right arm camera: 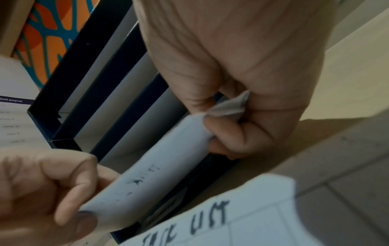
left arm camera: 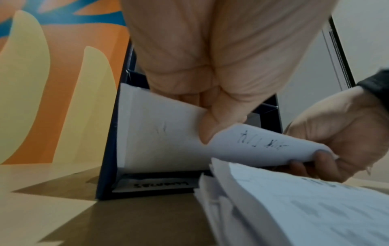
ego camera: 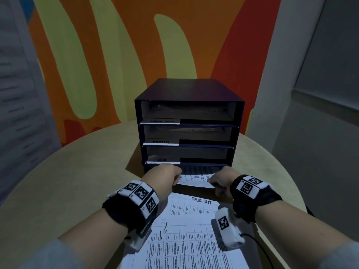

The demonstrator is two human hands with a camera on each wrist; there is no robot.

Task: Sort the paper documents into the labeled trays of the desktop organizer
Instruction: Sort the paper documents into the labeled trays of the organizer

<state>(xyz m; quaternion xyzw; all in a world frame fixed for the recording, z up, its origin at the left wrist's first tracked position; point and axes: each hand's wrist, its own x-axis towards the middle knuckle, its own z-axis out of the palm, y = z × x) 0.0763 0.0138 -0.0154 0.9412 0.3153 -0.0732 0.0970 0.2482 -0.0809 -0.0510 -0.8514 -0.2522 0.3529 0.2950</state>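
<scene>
**One sheet at the bottom tray, both hands on it**

My left hand (ego camera: 165, 176) and my right hand (ego camera: 220, 183) each have a grip on the same single sheet (ego camera: 195, 180), one hand at each near corner. Left wrist view: thumb (left arm camera: 212, 131) under, fingers over, clamped on the paper's edge. Right wrist view: fingers (right arm camera: 223, 133) curled tight around the crumpled corner of the sheet (right arm camera: 147, 176). The paper bows between the two hands, its far end in the mouth of the lowest tray.

The desktop organizer (ego camera: 189, 123) is dark, box-shaped, and stands on the round worktop (ego camera: 58, 181) straight ahead. Four trays counted, stacked. Three white label strips show in the head view: the top one (ego camera: 162, 121) reads something like "TASK LIST", the second (ego camera: 161, 142) "ADMIN", the third (ego camera: 163, 159) is too dim to read. A fourth label (left arm camera: 162, 184) shows on the bottom tray in the left wrist view, writing blurred, possibly "SECURITY". Paper lies in the top two trays; count unreadable.

The pile of documents (ego camera: 186, 235) waits on the worktop between my forearms, just short of the organizer. Two headings visible on it: "TASK LIST" on the upper sheet, "H.R" on the one overlapping it. Number of sheets in the pile cannot be told.

Two marker-tagged wristbands, one per wrist (ego camera: 139, 197) (ego camera: 250, 186).
</scene>
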